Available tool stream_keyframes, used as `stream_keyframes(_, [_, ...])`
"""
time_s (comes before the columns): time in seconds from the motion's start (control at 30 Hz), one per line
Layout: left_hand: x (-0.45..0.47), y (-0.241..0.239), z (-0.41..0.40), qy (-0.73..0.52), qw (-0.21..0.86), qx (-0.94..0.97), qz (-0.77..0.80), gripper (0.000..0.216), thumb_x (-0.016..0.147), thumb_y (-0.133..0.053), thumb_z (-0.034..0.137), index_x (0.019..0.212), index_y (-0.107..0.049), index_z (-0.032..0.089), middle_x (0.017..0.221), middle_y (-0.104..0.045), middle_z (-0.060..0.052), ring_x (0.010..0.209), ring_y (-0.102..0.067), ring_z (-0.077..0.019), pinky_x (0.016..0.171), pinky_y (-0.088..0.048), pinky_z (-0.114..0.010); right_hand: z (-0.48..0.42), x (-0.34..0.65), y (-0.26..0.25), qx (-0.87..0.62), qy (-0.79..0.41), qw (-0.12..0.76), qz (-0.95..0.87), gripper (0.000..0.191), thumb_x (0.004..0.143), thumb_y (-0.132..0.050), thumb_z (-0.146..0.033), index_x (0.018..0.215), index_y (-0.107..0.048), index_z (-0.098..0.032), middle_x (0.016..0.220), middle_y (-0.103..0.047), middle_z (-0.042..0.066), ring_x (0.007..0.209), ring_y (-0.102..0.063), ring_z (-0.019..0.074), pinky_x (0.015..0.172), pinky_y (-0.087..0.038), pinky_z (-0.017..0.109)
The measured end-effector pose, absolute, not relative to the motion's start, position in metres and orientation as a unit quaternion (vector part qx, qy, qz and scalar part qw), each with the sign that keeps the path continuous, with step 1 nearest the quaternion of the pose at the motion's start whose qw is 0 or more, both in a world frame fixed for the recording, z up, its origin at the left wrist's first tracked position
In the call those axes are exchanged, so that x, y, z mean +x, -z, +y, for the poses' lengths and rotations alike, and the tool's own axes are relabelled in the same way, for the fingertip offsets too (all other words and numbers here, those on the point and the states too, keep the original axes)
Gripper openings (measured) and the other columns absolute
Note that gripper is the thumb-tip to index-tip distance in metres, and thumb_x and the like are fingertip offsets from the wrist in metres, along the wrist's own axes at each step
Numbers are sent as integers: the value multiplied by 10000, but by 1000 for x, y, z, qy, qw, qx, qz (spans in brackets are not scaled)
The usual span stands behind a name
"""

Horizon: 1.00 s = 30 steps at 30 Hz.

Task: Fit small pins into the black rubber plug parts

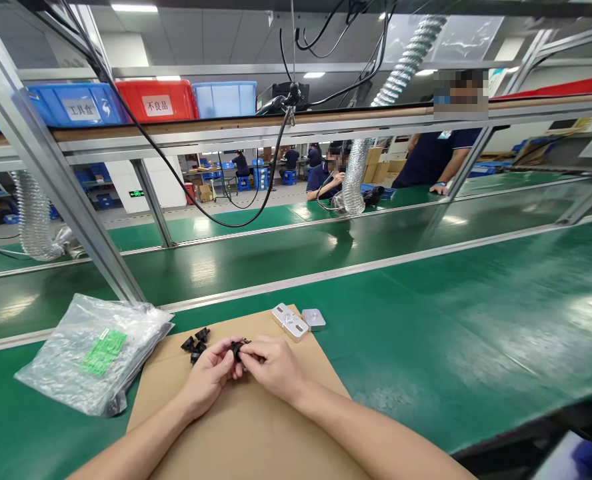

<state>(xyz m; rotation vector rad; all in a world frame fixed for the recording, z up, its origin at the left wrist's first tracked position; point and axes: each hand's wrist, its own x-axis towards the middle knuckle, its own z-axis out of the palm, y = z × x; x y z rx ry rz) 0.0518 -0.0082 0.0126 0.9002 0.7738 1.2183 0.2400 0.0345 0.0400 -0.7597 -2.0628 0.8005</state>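
Both my hands meet over a brown cardboard sheet [256, 427] on the green bench. My left hand [210, 377] and my right hand [272, 365] pinch one small black part [237, 349] between their fingertips. Just left of it, several more small black parts [195, 345] lie in a loose heap on the cardboard. Beyond my right hand, at the far edge of the sheet, sit a silver metal block [290, 322] and a smaller grey square block [313, 319].
A clear plastic bag [93, 353] with a green label lies to the left. A slanted aluminium post [61, 180] rises behind it. The green conveyor belt [326, 240] runs across; beyond it people work at other benches. Blue and red bins [156, 100] sit on the upper shelf.
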Motion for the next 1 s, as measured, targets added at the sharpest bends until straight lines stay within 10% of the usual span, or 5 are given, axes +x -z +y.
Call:
stream_keyframes(0.53, [53,-16,-12,-546,612,435,371,458,880,-793,360,1279,-649,188,980,-692,-83,824,-638,-168,790,-496,-286,38,238,-39,-351,-297,415,-785,30,855,-700,-176,841,-725,-185,731,-654,-7,640,-571,93,595,-398,199])
stream_keyframes(1.0, [59,-21,-21,-523,445,537,491,346,910,-715,376,1163,-697,140,1107,-742,-145,861,-742,-268,791,-631,-399,44,243,-34,-341,-389,352,-780,166,867,-639,-197,940,-787,-178,730,-648,10,613,-536,86,575,-425,185])
